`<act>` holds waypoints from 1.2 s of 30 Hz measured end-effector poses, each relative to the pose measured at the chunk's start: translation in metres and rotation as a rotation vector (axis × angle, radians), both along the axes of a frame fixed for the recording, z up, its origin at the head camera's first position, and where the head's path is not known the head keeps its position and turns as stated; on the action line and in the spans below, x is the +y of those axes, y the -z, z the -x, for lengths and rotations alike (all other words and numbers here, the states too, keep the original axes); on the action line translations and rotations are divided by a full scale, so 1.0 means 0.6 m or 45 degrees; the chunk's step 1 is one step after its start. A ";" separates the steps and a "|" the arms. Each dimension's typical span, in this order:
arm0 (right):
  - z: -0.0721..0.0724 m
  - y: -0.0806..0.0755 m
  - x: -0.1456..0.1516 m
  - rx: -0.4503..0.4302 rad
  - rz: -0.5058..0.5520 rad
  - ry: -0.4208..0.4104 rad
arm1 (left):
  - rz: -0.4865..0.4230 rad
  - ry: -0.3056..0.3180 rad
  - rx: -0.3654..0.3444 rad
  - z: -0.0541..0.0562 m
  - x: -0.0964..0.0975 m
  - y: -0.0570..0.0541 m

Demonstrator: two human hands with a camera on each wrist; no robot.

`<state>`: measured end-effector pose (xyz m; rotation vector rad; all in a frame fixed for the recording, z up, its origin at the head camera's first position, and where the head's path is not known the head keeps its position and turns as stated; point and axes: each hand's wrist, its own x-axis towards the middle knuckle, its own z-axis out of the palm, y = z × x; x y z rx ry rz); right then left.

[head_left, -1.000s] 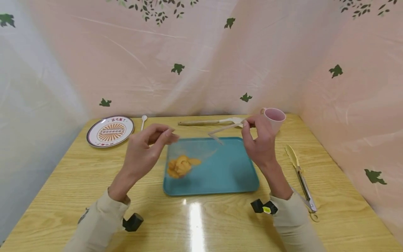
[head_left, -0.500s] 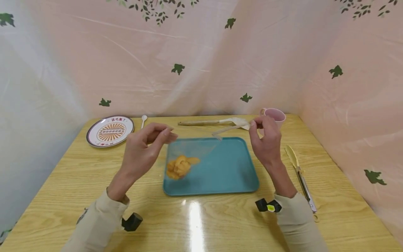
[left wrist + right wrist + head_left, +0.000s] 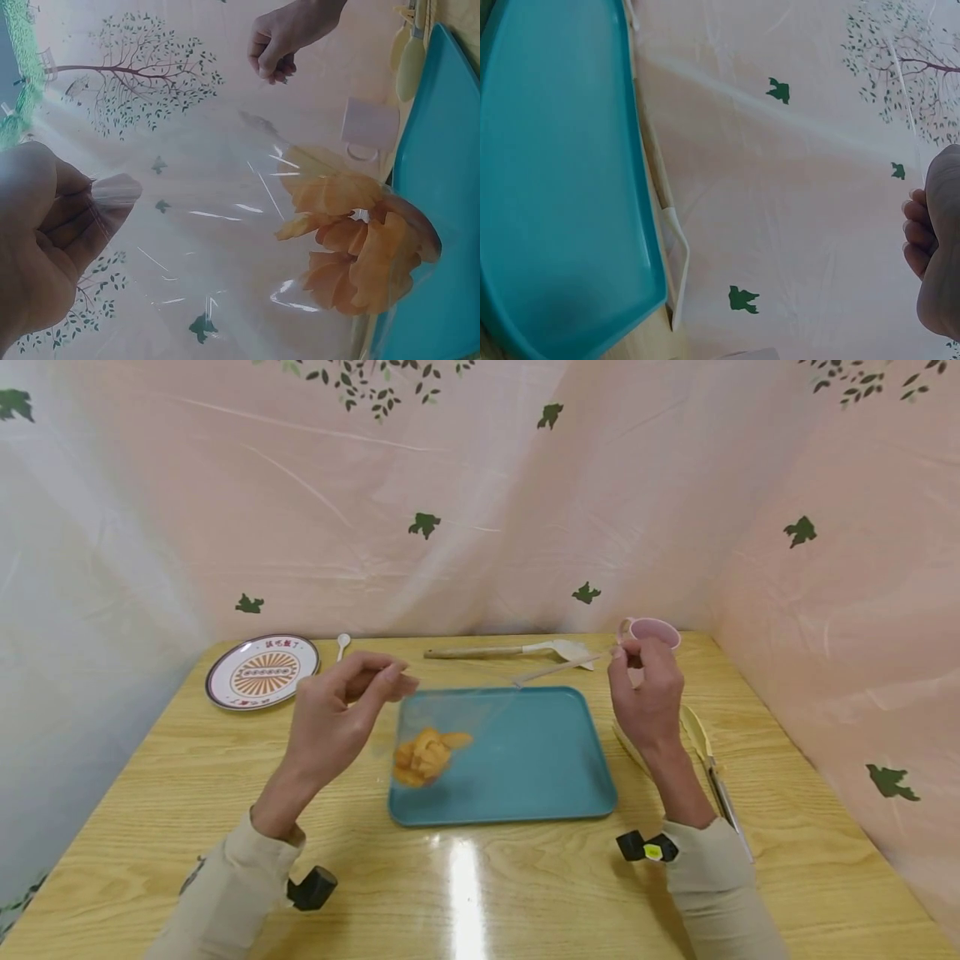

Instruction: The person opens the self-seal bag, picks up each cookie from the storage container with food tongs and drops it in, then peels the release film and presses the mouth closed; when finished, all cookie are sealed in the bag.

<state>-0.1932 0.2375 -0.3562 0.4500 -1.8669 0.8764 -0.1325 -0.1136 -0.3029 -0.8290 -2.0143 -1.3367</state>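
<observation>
My left hand [image 3: 341, 718] pinches the upper edge of a clear plastic bag [image 3: 225, 247] between thumb and fingers. Thin, curved orange pieces like crisps [image 3: 427, 757] lie bunched at the bag's bottom, which hangs over the left part of a blue tray [image 3: 540, 760]. My right hand [image 3: 647, 702], raised at the tray's right, pinches one end of a narrow pale strip [image 3: 558, 670]. The strip's other end meets the bag's upper right corner in the head view. In the right wrist view, the fingers [image 3: 919, 232] are curled in and a fine clear line runs up from them.
A patterned plate [image 3: 262, 672] and small white spoon [image 3: 342, 646] lie back left. Behind the tray is a wooden-handled spatula [image 3: 480, 652]. A pink mug [image 3: 655, 632] stands behind my right hand. Yellow-tipped tongs [image 3: 697, 735] lie right, partly behind my forearm.
My right hand has moved right and slightly outward, drawing the strip from a folded shape to a straighter one. My left hand and the bag have shifted slightly left.
</observation>
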 end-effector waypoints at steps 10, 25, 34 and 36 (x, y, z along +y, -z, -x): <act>0.005 0.011 0.010 -0.044 -0.004 0.055 | 0.002 -0.008 -0.004 -0.002 -0.002 -0.002; 0.011 0.020 0.018 -0.009 0.022 0.100 | 0.006 -0.003 -0.002 0.000 -0.004 0.000; 0.012 0.022 0.019 -0.009 0.049 0.117 | -0.001 -0.014 0.000 0.001 -0.002 0.003; 0.011 0.022 0.020 -0.015 0.050 0.124 | 0.002 -0.012 0.011 0.002 -0.002 0.004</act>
